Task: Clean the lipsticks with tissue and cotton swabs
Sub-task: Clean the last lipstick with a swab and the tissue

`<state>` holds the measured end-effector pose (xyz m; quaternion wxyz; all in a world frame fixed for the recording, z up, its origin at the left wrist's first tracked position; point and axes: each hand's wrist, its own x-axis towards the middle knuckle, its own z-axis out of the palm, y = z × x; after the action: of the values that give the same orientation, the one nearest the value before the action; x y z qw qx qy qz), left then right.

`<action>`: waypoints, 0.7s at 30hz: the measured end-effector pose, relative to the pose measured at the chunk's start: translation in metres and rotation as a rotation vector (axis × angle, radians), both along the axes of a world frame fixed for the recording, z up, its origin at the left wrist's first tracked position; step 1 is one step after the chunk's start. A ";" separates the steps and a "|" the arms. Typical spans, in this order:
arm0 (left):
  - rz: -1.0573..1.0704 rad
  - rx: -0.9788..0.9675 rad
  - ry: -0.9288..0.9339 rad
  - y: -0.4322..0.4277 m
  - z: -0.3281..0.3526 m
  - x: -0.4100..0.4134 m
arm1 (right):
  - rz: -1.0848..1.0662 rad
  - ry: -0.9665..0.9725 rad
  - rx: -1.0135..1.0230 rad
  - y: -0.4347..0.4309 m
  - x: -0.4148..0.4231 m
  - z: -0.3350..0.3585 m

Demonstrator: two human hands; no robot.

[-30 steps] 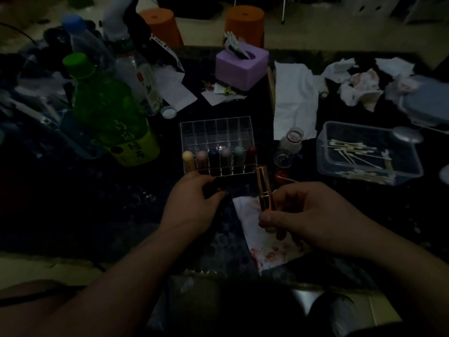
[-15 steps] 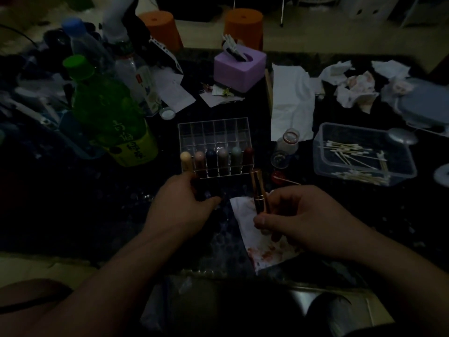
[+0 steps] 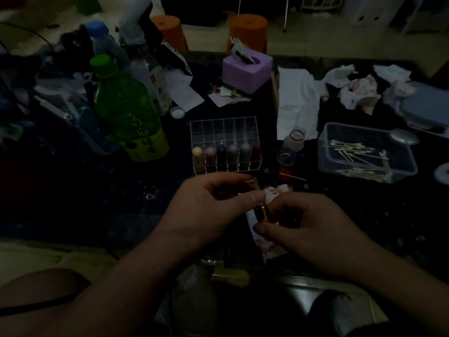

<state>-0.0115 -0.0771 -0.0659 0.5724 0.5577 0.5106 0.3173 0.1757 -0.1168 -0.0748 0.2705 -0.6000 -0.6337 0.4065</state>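
Pretty dark shot. A clear acrylic organizer sits just past the hands with 6 lipsticks lined up in its front row. There's a green bottle to its left, a tub of cotton swabs off to the right and a purple tissue box further back. The hands meet over a stained tissue. The left hand curls round the top of a lipstick tube and the right hand pinches its base.

In the dim light in front of you, a green-capped green tea bottle stands on the dark table to your left, just beside a clear labelled bottle. A purple box sits farther back, with two orange stools beyond the table's far edge.
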 end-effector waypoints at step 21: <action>0.080 0.078 -0.055 -0.012 0.016 0.007 | 0.235 0.109 -0.010 -0.001 0.004 0.013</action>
<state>-0.0040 -0.0890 -0.0495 0.5510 0.5496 0.5037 0.3749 0.1793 -0.1181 -0.0618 0.2519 -0.5000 -0.6820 0.4705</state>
